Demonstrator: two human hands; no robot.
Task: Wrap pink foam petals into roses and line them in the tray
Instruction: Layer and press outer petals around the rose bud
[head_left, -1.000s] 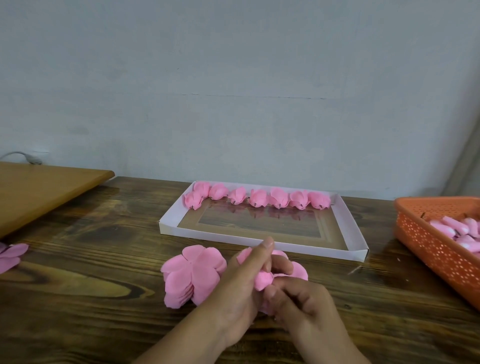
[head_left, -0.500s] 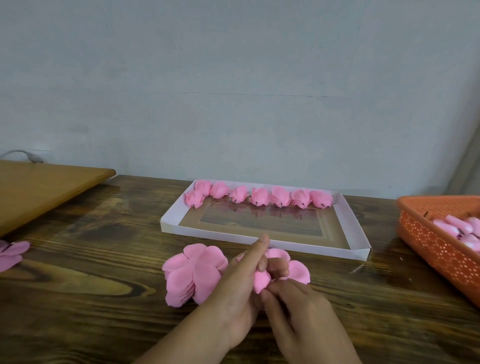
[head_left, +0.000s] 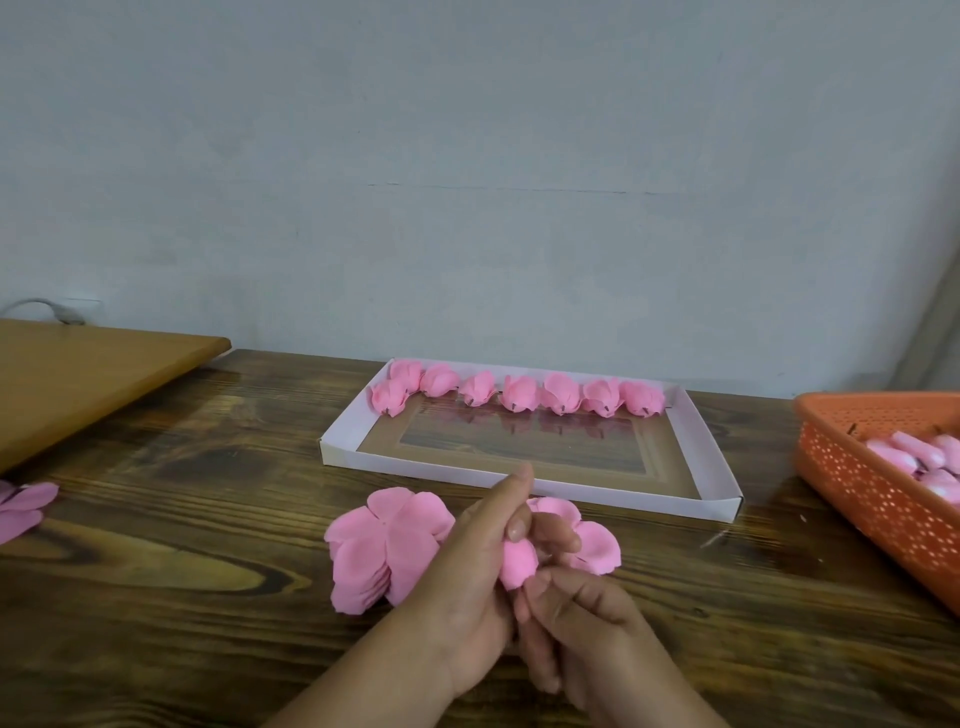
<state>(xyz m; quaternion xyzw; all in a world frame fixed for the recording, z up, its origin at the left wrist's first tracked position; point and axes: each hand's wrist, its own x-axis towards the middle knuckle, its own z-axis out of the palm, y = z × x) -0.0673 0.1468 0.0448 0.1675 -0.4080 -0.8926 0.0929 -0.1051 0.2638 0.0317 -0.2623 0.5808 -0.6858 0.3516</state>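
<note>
Unmoved since earlier: left hand (head_left: 470, 574) and right hand (head_left: 587, 618), fingers pinching pink foam rose (head_left: 518, 561) above desk (head_left: 182, 597), between petal stack (head_left: 384, 551) and loose petals (head_left: 592, 545); tray (head_left: 701, 467) behind holds eight roses (head_left: 519, 393)

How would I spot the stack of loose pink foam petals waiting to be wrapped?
Find the shallow white cardboard tray on the dark wooden table. Nearer the person than its front left corner, beside the left hand, lies the stack of flat pink foam petals. Unlike the rolled pink foam roses in the tray, it lies open and layered.
</note>
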